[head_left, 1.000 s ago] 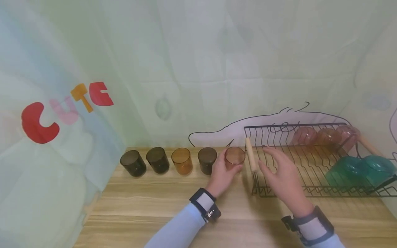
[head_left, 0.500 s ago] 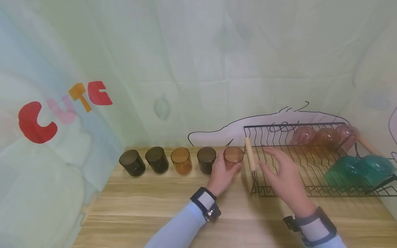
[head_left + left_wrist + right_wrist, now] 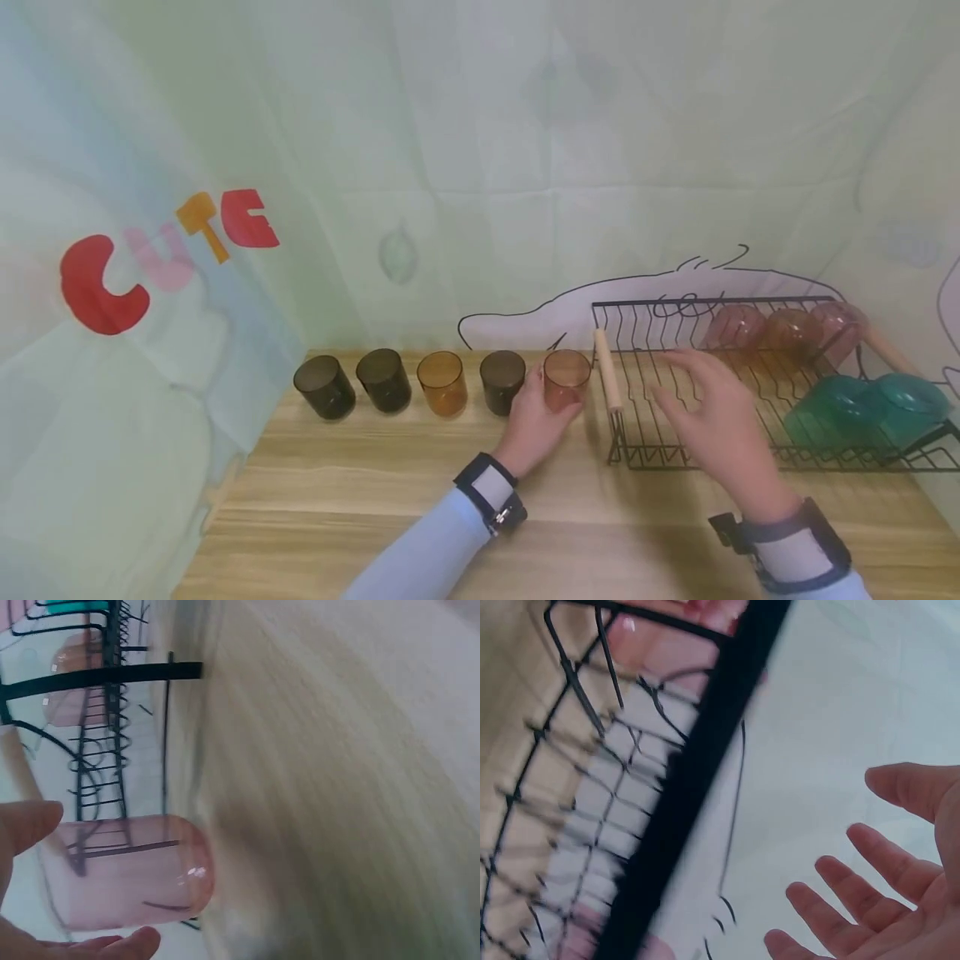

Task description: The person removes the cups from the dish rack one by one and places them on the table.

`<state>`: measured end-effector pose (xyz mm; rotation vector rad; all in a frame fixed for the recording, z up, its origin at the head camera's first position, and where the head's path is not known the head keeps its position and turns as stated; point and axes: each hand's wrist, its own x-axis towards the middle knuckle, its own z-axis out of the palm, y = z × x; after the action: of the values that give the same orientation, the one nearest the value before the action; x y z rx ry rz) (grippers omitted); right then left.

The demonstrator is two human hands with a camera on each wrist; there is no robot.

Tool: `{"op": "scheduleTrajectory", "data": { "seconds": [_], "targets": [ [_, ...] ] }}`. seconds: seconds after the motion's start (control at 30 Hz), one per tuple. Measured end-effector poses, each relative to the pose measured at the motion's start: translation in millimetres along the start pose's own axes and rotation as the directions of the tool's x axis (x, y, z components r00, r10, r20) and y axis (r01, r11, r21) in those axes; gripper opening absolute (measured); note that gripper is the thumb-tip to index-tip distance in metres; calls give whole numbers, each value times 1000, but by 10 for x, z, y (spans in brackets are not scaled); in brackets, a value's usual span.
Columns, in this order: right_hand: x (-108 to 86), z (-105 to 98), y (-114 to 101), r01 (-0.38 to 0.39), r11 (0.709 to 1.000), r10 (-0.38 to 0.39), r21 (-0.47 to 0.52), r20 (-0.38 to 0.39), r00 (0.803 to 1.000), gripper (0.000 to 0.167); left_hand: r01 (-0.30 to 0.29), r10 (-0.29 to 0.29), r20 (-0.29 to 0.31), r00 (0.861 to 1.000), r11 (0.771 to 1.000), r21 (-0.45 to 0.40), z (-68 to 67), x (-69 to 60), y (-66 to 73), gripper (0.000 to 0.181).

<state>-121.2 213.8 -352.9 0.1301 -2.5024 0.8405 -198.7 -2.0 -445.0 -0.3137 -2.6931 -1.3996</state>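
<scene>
A pinkish-amber drinking glass stands upright at the right end of a row on the wooden table, beside the rack's wooden handle. My left hand holds it, thumb on the near side and fingers around its left; the left wrist view shows thumb and fingertips on either side of the glass. Just left of that hand is a dark glass. Over the black wire dish rack, my right hand hovers with fingers spread and nothing between them, also seen in the right wrist view.
Leftward along the row stand an amber glass and two dark glasses. Inside the rack, at its right, lie teal glasses and pink and amber ones. The rack's light wooden handle rises beside the held glass. A printed curtain hangs behind.
My right hand has shifted right, farther from the held glass and over the rack. The left hand stays around the same glass; the view has tilted slightly.
</scene>
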Motion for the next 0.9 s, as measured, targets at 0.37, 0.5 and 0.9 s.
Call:
{"op": "scheduleTrajectory", "data": {
  "seconds": [0.37,0.5,0.9],
  "targets": [
    [45,-695,180,-81,979,80,-187,-16,997,49,-9,20,61,998,984,-176,-783,-311,11,74],
    [40,-841,333,-110,942,114,-317,-6,993,60,-43,35,-57,998,988,-150,-1092,-413,88,77],
    [-96,-944,843,-309,800,400,-514,73,914,93,-87,141,-177,974,956,281,-1469,-751,-2,88]
  ]
}}
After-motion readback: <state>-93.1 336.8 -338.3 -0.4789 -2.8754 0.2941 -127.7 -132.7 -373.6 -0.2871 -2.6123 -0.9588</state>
